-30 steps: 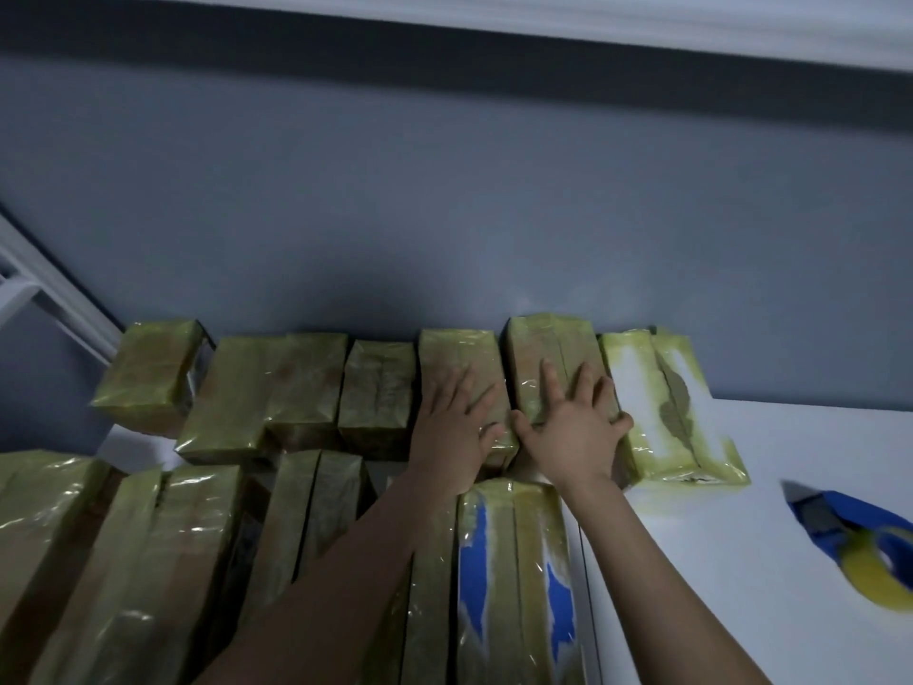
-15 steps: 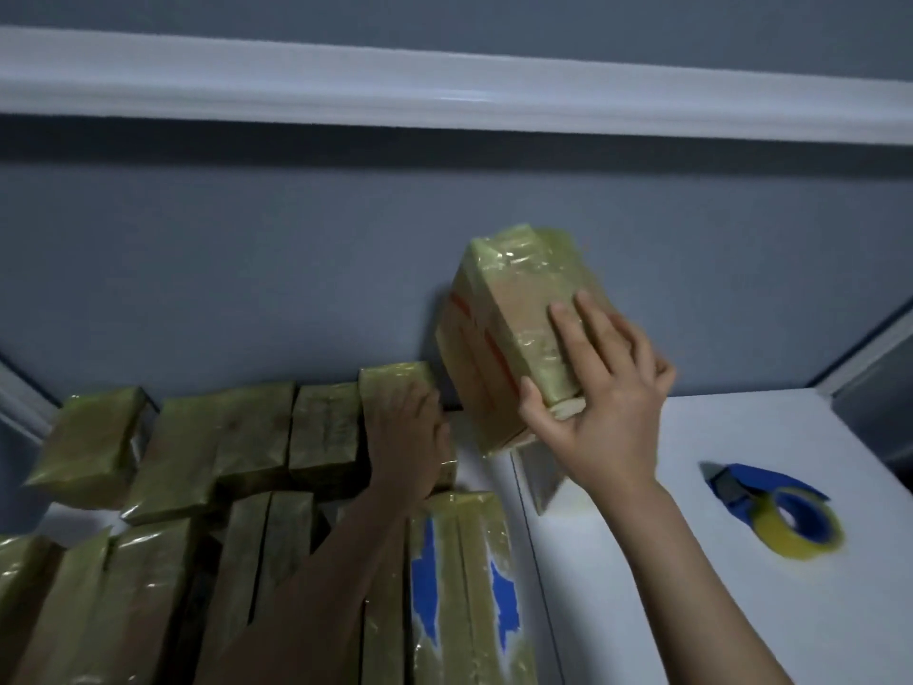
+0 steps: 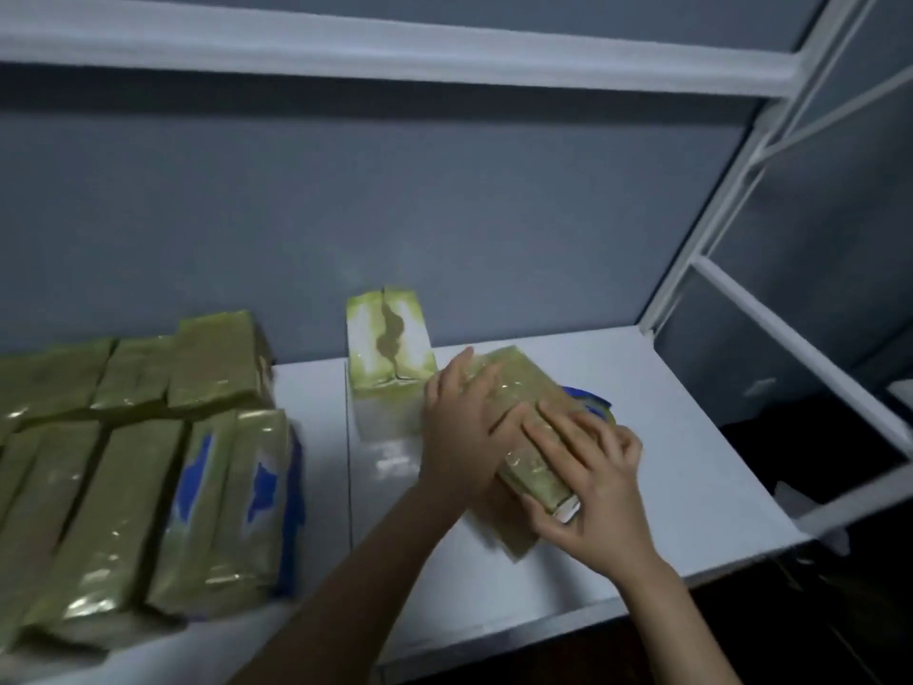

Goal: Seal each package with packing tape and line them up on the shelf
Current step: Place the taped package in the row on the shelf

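Green-brown under glossy tape, the package (image 3: 516,383) you are handling lies flat on the white shelf board (image 3: 667,437). It is just right of the white-faced package (image 3: 390,343), which stands upright against the grey back wall (image 3: 444,215), and nearer to you. Its long axis runs diagonally. The far end points toward the wall and comes close beside the white-faced package's lower right corner. The near end, showing a sliver of white, points toward you and to the right. Your left hand (image 3: 464,432) lies flat along its left flank, fingers straight and spread, thumb reaching across the top; it presses rather than grasps. Your right hand (image 3: 588,487) takes the near end, fingers laid over the top face and thumb tucked against the end, holding the package between them. Farther right of the white-faced package, beyond the one you hold, a blue tape dispenser (image 3: 595,403) peeks out, mostly hidden. Well left of the white-faced package, the wrapped packages (image 3: 123,462) lie in rows side by side, long axes running toward the wall. The two closest to it carry ragged blue patches (image 3: 262,487). Any print on the wrappers is too blurred to read. The white-faced package shows only green edges and a brownish streak down its middle seam.
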